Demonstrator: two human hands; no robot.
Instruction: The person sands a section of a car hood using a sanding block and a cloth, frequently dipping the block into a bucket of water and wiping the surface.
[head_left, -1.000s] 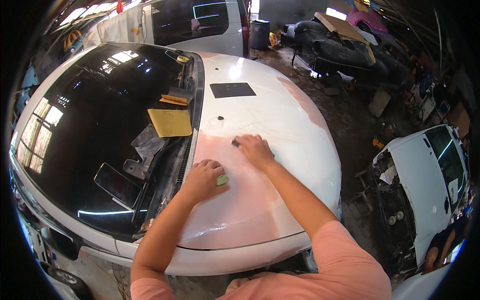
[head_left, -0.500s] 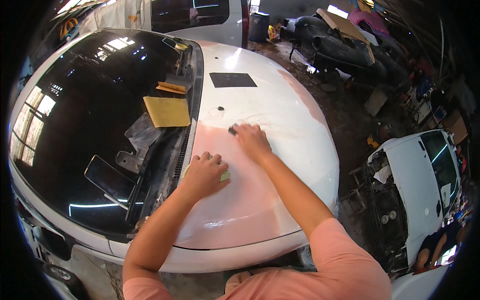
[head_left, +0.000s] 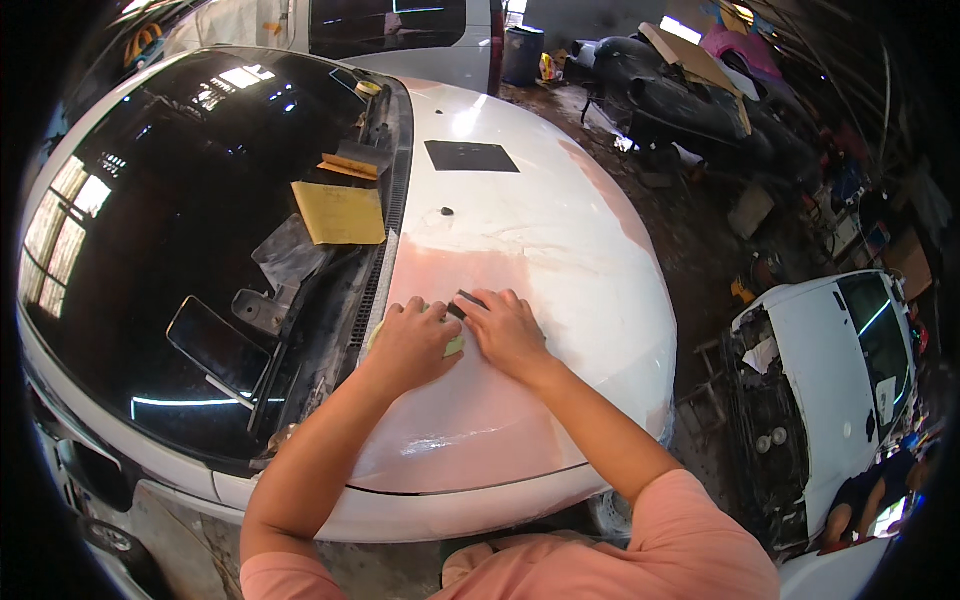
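White car hood [head_left: 600,300] lies under both my hands, with a wet-looking pink filler patch [head_left: 480,440] across its near part. My left hand [head_left: 413,345] is curled over a pale green sponge-like pad [head_left: 457,344] that rests on the patch by the windshield edge. Right beside it, my right hand [head_left: 510,335] presses a small dark sanding pad [head_left: 470,299] to the pink surface; most of that pad is hidden under the fingers. The two hands nearly touch.
Farther up the hood lies a black sandpaper sheet [head_left: 472,156]. On the windshield [head_left: 150,280] rest a folded yellow sheet [head_left: 342,213], a clear plastic bag [head_left: 288,252] and a phone [head_left: 217,345]. A partly dismantled white car [head_left: 825,370] stands at right, near a person [head_left: 870,500].
My right hand has slid toward me over the pink patch, bringing the dark pad close to my left hand. The left hand has stayed nearly in place on the green pad.
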